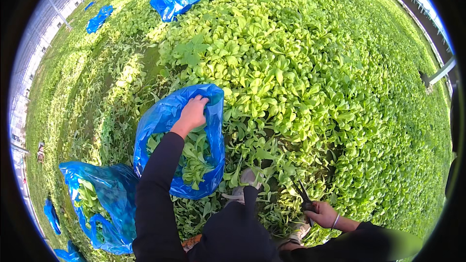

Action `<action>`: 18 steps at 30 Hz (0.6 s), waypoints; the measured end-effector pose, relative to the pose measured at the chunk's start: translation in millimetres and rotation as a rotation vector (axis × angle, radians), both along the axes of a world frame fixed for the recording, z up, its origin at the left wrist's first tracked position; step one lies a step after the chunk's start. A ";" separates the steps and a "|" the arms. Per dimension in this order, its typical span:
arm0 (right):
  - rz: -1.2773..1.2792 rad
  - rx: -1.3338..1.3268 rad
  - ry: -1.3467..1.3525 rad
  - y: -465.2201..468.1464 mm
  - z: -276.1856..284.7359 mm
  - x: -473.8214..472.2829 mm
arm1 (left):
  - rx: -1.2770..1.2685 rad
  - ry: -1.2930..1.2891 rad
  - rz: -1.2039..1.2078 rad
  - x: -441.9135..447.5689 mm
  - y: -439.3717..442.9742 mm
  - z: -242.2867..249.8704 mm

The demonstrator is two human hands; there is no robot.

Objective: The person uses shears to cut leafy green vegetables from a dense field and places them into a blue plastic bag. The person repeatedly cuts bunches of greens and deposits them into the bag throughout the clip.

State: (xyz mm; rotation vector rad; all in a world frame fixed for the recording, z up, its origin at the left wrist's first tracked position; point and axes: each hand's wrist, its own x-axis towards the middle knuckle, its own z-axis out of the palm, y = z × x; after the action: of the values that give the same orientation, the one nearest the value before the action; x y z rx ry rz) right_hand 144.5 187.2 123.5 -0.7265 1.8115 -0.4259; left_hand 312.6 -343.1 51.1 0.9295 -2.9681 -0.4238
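My left hand (193,113) reaches over the mouth of a blue plastic bag (215,145), close to the inside of its far rim. Its fingers are bent, and whether they grip anything is hidden. Cut leafy greens (194,151) lie inside this bag, below my wrist. My right hand (322,214) is closed around the handles of dark scissors (305,199), low on the right. The blades point away from me, just above cut stems and loose leaves beside my shoes (250,179).
A second blue bag (116,189) holding greens stands at the left. A dense bed of leafy greens (291,62) spreads ahead and right. Another blue bag (176,0) lies farther off, with more at the far left. A post (441,71) rises at the right edge.
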 end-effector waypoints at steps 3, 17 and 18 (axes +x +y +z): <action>-0.256 0.003 -0.187 26.7 -13.2 5.0 | -0.006 -0.159 0.082 -13.3 11.8 -9.2; -0.277 -0.021 -0.182 54.1 -44.7 -7.3 | 0.798 0.493 0.514 62.1 3.6 33.6; -0.318 -0.038 -0.206 54.3 -47.7 -6.3 | 0.816 0.544 0.536 65.8 6.9 38.4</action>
State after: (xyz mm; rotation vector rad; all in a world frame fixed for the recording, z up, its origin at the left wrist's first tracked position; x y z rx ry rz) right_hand 138.2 241.5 75.8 -0.4018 1.7294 -0.7200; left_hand 378.4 -336.3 89.5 1.3023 -1.9197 -1.5863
